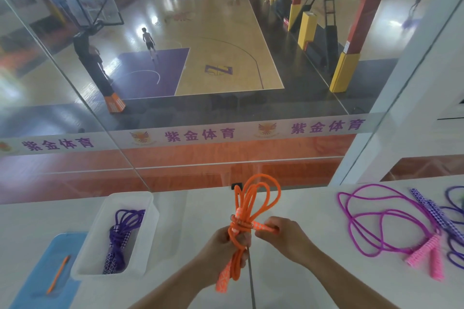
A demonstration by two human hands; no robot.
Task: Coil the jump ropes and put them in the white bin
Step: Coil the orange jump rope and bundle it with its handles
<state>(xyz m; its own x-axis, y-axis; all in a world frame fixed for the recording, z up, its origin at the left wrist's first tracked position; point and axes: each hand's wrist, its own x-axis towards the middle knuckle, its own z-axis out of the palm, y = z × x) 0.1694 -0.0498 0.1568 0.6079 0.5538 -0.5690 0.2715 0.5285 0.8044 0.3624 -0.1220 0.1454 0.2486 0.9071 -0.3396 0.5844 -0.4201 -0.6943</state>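
Note:
An orange jump rope (pixel 253 194) is bunched into loops above the white counter, at centre. My left hand (pixel 223 246) grips the bundle around its middle, with one orange patterned handle hanging below it. My right hand (pixel 283 236) pinches the other orange handle, which lies across the bundle where the cord is wrapped round it. The white bin (pixel 148 211) stands to the left and holds a coiled purple jump rope (pixel 120 236). A magenta rope with pink handles (pixel 381 223) lies loose on the right.
A purple rope with patterned handles (pixel 452 223) lies at the far right edge. A blue tray (pixel 37 273) with an orange pen (pixel 58 274) sits left of the bin. A glass wall (pixel 226 153) runs along the counter's far edge, overlooking a basketball court.

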